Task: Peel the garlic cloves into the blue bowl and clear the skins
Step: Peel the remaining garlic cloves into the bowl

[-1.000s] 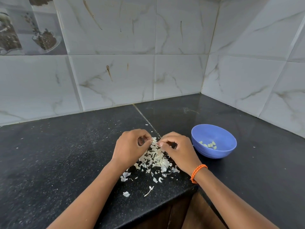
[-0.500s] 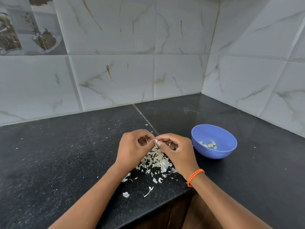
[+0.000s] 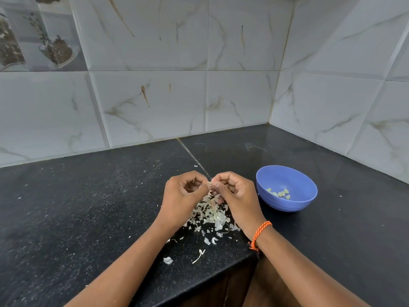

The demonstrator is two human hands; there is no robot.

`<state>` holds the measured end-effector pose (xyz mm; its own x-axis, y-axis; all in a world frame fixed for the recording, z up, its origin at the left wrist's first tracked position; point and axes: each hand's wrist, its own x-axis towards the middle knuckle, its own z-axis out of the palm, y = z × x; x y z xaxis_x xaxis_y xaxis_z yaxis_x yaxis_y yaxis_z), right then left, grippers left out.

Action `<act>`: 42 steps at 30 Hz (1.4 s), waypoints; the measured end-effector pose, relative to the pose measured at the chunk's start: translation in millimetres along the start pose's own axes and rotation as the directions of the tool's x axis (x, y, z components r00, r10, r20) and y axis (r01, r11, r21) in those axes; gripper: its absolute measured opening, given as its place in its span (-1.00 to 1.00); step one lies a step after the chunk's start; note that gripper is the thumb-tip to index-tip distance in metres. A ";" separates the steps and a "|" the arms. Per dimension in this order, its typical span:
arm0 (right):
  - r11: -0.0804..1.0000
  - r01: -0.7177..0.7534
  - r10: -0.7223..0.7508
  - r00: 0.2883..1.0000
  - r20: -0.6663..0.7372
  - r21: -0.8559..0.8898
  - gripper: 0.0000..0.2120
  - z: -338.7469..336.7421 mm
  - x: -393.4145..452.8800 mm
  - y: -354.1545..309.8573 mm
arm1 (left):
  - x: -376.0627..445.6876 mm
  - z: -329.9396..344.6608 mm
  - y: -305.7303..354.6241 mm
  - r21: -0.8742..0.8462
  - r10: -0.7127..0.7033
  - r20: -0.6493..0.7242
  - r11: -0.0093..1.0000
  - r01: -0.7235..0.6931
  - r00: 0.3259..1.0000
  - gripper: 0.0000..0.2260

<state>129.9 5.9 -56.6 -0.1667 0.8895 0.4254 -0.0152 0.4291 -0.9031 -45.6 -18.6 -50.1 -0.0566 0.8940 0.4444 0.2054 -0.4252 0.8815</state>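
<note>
Here the garlic clove (image 3: 210, 185) sits pinched between the two hands, raised a little above the counter and just over the far edge of the heap of skins (image 3: 210, 214). It is nearly hidden by the fingertips, so how much skin is left on it cannot be told; it is probably part-stripped. The left hand (image 3: 184, 193) has its fingers curled in, thumb and forefinger nipping the clove from its side. The right hand (image 3: 234, 191), the one with the orange wristband (image 3: 259, 234), is curled likewise and grips the other end, thumb tip meeting the left thumb.

To do this step well, one hand should hold the clove steady by its blunt end while the other catches a loose edge of skin with the nail and draws it along the length, not across. A light pinch is enough; a hard squeeze would bruise the clove or shoot it out of the fingers. Keeping the work over the heap lets the scraps fall together, which will make clearing easier, since bits already lie scattered toward the edge of the black counter (image 3: 88, 207).

The blue bowl (image 3: 305, 203) stands near the right hand, holding a few peeled cloves (image 3: 279, 193). Once bare, this clove needs only a short reach rightward, dropped low so it does not bounce out.
</note>
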 end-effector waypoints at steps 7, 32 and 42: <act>0.980 -0.118 0.101 0.988 0.113 0.162 -0.90 -4.1 1.9 4.3 | 1.4 -0.1 1.7 -0.051 -0.014 0.068 0.999 0.018 0.998 -0.87; 0.990 0.079 -0.088 0.994 -0.067 -0.118 -0.91 0.3 -7.0 -7.8 | 4.9 -3.6 -0.5 -0.005 -0.138 0.060 0.990 0.139 0.989 -0.93; 0.955 0.063 -0.084 0.994 -0.062 -0.291 -0.88 2.1 -5.2 0.4 | 2.8 -1.8 -6.8 0.441 0.063 0.002 0.896 -0.058 0.998 -0.87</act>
<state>128.6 1.1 -59.2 -0.1032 0.8582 0.5029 0.2620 0.5112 -0.8186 -48.9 -13.5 -54.5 -0.0416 0.8656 0.4989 0.6181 -0.3700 0.6936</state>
